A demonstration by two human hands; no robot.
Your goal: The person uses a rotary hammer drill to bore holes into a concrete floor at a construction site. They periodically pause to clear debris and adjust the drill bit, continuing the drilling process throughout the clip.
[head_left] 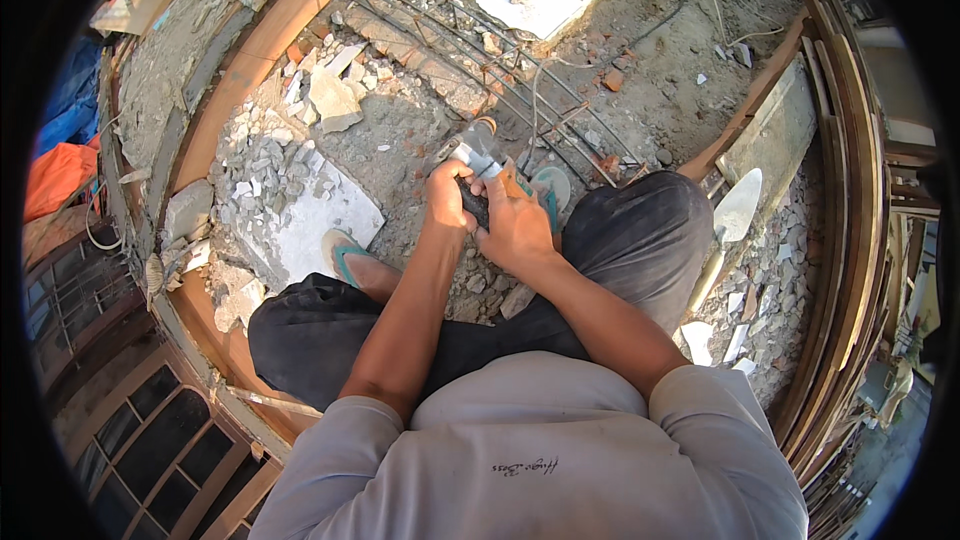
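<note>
Both hands meet in front of me, low over the rubble between my knees. My left hand (pixel 449 198) is closed around a compact tool (pixel 483 159) with a shiny grey-white head, a dark body and some orange; it looks like an angle grinder, though the fingers cover much of it. From the other side my right hand (pixel 516 227) wraps the same tool, thumb toward the left hand. Just beyond its head is a small orange-rimmed round part (pixel 485 125). My sandalled feet show on either side, the left sandal (pixel 345 252) by a white slab (pixel 320 215).
A long rebar cage (pixel 500 80) lies diagonally ahead, a cable (pixel 650 30) near it. Broken concrete (pixel 335 100) is heaped front left. By my right knee a trowel (pixel 738 208) rests near gravel. Timber planks (pixel 850 190) curve along the right; a wooden frame (pixel 250 60) stands left.
</note>
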